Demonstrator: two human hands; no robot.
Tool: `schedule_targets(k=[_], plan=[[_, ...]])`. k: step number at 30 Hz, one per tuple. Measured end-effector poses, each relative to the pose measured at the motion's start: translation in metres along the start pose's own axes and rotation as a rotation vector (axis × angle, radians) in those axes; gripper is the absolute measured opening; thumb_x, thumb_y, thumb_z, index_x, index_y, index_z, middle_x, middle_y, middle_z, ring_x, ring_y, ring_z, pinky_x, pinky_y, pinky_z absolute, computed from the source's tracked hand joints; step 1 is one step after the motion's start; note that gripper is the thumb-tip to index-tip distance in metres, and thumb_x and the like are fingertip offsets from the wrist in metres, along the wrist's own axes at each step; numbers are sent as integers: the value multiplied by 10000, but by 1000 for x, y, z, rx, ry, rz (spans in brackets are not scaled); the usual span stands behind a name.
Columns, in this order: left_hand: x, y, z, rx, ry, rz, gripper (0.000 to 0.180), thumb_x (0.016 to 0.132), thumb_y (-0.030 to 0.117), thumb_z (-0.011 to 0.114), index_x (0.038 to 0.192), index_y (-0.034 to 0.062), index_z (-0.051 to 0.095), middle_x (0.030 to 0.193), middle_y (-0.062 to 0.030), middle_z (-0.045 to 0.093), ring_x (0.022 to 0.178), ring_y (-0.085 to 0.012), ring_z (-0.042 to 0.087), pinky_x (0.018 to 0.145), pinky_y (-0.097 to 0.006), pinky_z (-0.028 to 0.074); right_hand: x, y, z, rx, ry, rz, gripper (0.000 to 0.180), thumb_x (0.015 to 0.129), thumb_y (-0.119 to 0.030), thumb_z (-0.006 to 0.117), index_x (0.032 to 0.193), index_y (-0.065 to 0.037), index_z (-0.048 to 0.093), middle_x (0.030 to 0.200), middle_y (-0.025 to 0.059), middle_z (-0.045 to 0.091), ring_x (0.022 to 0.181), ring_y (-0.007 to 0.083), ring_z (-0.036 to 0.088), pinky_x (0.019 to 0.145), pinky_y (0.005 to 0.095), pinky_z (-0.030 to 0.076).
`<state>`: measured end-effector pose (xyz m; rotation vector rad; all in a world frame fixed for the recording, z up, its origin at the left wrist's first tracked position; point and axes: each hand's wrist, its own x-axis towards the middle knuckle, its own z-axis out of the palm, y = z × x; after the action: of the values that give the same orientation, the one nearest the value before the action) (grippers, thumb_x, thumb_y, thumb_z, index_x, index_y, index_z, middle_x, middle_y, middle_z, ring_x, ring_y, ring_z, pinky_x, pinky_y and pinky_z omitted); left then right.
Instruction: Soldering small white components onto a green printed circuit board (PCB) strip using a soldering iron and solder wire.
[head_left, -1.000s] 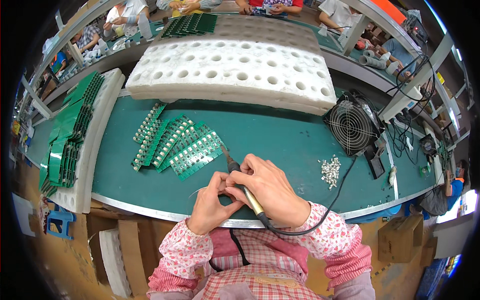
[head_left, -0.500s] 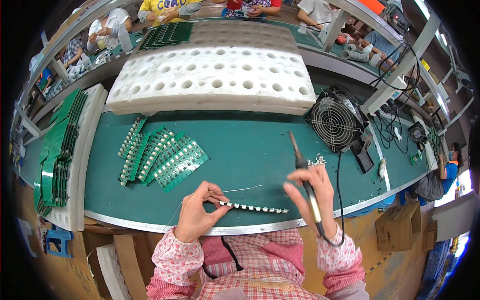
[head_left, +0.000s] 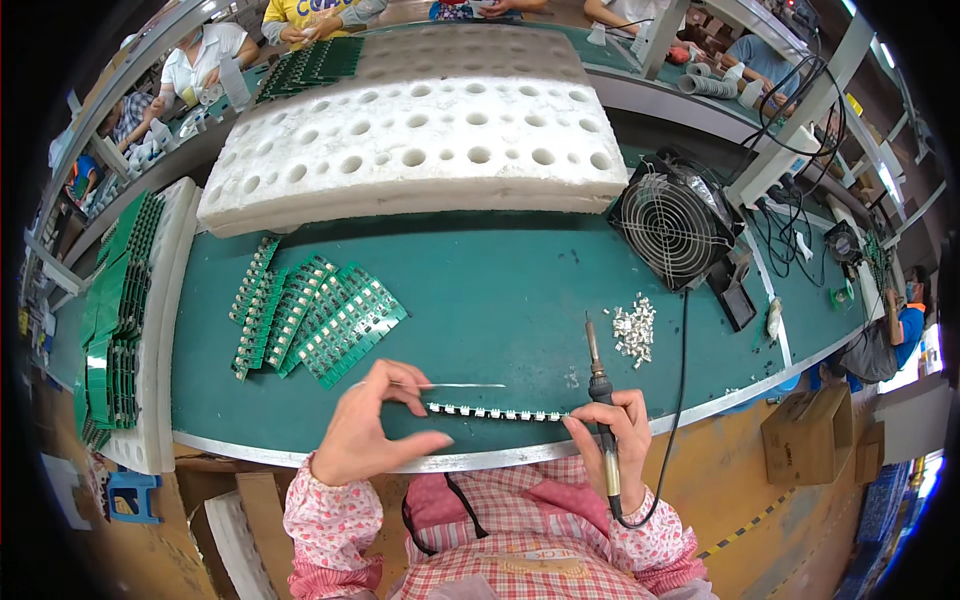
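Note:
A narrow circuit board strip (head_left: 495, 413) is seen edge-on near the table's front edge, with a row of small white connectors along it. My right hand (head_left: 628, 440) pinches its right end between thumb and finger. The same hand also carries a soldering iron (head_left: 602, 392), whose tip points away from me and whose black cord loops to the right. My left hand (head_left: 358, 425) is at the strip's left end, its thumb spread away from the strip. A thin solder wire (head_left: 470, 386) sticks out from its curled fingers, above the strip.
Green circuit boards (head_left: 310, 315) lie fanned at left. Loose white connectors (head_left: 633, 330) are heaped right of the iron, below a fan (head_left: 670, 230). A white foam block (head_left: 410, 190) spans the back. More boards (head_left: 115, 300) lean on foam at far left. Co-workers sit across.
My right hand has come left and down with the soldering iron and now grips the strip's right end. My left thumb has opened away from the strip. The connector heap is uncovered.

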<state>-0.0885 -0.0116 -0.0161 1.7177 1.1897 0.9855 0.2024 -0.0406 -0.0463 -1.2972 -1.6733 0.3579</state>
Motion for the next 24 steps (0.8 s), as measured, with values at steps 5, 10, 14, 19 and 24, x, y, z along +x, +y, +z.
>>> schedule_targets(k=[5,10,14,19,24], plan=[[3,-8,-9,24,204,59,170,920,-16,623,788,23,523,802,-85,645,695,-189,567,704,-310,456,-3,-2,-1,-14,5,-14,277,713,-4,861,939,-88,724,858,56,542,751,197,530,619,316,445],[6,-8,14,274,606,115,254,933,-41,592,698,21,518,642,-71,607,665,-179,529,647,-310,402,-4,-2,-1,-31,20,-30,296,696,-5,868,936,-102,725,838,49,541,748,206,529,609,326,448],[6,0,31,57,403,136,259,752,96,845,830,89,599,966,-45,700,974,-226,626,921,-388,434,-4,-1,-2,-57,6,-59,303,688,-10,872,935,-108,727,845,53,575,763,208,552,618,329,467],[4,9,47,357,158,244,432,625,220,939,940,137,655,1108,-18,688,1146,-244,611,1065,-488,341,-6,-1,-4,-79,-3,-97,312,680,-17,877,940,-116,734,861,51,632,791,208,583,641,324,490],[5,5,57,436,154,321,314,672,205,913,875,144,681,1042,32,708,1093,-198,639,1074,-503,327,-5,-1,-6,-113,-36,-120,302,681,-38,880,939,-117,744,864,46,638,797,210,589,648,328,498]])
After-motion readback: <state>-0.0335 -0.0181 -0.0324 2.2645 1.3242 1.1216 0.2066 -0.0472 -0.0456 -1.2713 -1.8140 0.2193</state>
